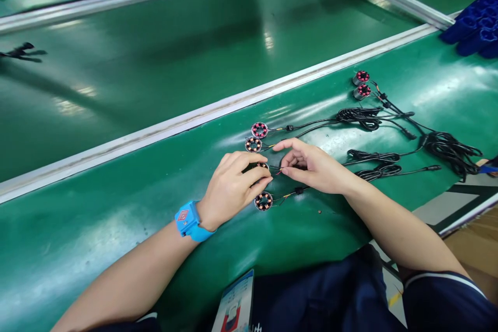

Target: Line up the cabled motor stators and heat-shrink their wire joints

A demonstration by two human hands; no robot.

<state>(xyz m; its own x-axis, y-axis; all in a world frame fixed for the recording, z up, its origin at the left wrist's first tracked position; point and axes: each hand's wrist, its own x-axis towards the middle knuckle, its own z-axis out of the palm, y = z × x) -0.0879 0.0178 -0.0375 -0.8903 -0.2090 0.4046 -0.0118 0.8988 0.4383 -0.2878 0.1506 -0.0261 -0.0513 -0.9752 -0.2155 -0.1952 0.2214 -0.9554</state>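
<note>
My left hand (pixel 232 181), with a blue strap on its wrist, curls its fingers around a ring-shaped motor stator (pixel 262 165) with copper coils, partly hidden by the fingers. Thin wires (pixel 275 168) run from that stator to my right hand (pixel 311 166), whose thumb and fingers pinch them; its index finger stretches out above. Nearer me lies another copper-coil stator (pixel 263 201) with a black cable. Just beyond my left hand are a second copper one (pixel 253 145) and a red-coil stator (pixel 259 130), all lying flat on the green mat (pixel 155 207).
Two taller red-coil stators (pixel 361 92) stand farther right, their leads running to bundled black cables (pixel 447 148). More coiled cables (pixel 360 118) lie right of my hands. A white rail (pixel 163 132) crosses behind. Blue tubular pieces (pixel 476 26) sit at far right.
</note>
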